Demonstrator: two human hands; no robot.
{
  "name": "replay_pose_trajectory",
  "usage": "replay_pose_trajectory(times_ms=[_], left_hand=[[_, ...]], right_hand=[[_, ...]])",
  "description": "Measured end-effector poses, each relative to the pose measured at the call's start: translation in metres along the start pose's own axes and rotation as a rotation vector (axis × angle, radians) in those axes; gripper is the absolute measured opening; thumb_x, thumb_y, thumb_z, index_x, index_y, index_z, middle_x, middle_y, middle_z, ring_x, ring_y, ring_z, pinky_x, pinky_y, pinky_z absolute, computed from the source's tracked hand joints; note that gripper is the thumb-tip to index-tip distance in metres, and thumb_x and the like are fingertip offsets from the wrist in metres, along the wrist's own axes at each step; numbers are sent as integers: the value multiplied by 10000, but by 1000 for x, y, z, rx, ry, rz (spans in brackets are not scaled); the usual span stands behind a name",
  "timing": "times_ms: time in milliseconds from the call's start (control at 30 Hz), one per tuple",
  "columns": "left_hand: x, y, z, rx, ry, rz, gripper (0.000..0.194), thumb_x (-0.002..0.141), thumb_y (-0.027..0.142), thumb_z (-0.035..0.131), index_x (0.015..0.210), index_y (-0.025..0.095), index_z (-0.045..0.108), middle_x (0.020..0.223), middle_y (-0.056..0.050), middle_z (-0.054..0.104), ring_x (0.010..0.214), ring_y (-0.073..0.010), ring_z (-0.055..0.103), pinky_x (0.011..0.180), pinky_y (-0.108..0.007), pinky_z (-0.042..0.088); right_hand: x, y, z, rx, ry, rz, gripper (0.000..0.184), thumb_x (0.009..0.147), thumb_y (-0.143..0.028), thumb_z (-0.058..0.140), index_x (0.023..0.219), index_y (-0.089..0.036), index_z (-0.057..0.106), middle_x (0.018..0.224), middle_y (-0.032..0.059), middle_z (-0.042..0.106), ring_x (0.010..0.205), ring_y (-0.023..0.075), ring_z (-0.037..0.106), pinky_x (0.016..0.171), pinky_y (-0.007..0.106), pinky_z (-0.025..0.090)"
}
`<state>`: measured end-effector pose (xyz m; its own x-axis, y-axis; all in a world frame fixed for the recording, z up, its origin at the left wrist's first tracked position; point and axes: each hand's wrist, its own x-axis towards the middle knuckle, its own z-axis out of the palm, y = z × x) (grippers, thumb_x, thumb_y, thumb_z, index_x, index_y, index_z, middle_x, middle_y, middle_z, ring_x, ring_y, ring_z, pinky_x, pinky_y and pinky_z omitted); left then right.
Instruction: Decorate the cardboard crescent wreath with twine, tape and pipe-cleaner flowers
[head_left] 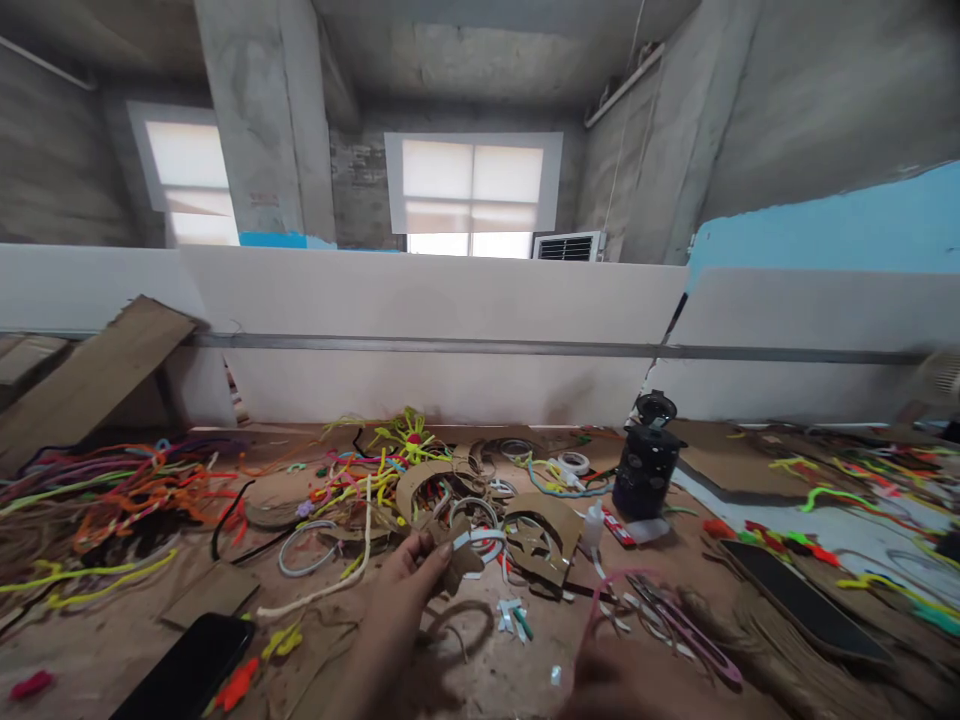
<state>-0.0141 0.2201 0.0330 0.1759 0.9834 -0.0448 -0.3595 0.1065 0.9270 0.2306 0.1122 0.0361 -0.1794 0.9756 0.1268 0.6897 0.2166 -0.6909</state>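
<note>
My left hand (411, 578) reaches in from the bottom centre, thumb and fingers pinched on a small cut piece of brown cardboard (459, 572). A white strip (469, 540) shows at its upper edge. My right hand (630, 685) is low at the bottom right, smeared by motion, and its fingers cannot be made out. A blurred pink strand (596, 600) curves up beside it. Just beyond lie scissors with pink handles (705, 645). Short whitish scraps (512, 618) lie on the table between my hands. A cardboard piece with a round cut-out (566, 545) is behind them.
A black phone (184, 665) lies at the lower left, another dark phone (806, 600) at the right. A black cup with a raised lid (646, 465) and a small white bottle (592, 525) stand beyond. Coloured pipe cleaners (142, 505) are heaped at left. A white partition (435, 385) closes the back.
</note>
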Motion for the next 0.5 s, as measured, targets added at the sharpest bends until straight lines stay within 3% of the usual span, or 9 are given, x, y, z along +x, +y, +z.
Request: replay_pose_trajectory(times_ms=[67, 167, 300, 500], left_hand=[[-2, -2, 3, 50, -65, 0, 371, 595, 430, 897, 689, 169, 651, 594, 11, 638, 545, -133, 555, 557, -220, 416], [-7, -4, 7, 105, -148, -2, 330, 655, 441, 859, 728, 169, 686, 646, -2, 663, 588, -143, 562, 586, -227, 411], [-9, -10, 10, 102, -215, 31, 276, 686, 413, 843, 719, 180, 699, 672, 5, 635, 628, -150, 550, 595, -229, 404], [-4, -23, 8, 147, -291, 18, 404, 637, 526, 848, 724, 180, 657, 652, 33, 582, 608, -135, 490, 590, -245, 383]], right_hand=[[12, -18, -16, 26, -37, -69, 201, 826, -402, 685, 991, -344, 783, 1016, 41, 753, 974, 270, 675, 875, 381, 488], [38, -34, -28, 132, 64, -101, 253, 904, -462, 613, 989, -262, 742, 1005, 47, 717, 964, 251, 637, 848, 365, 473], [69, -37, -15, 248, 88, -91, 329, 811, -511, 718, 945, -211, 725, 944, 35, 665, 901, 226, 590, 796, 326, 445], [83, -26, 7, 411, 69, -99, 401, 683, -549, 811, 654, -185, 645, 792, 7, 563, 764, 187, 516, 694, 296, 395]])
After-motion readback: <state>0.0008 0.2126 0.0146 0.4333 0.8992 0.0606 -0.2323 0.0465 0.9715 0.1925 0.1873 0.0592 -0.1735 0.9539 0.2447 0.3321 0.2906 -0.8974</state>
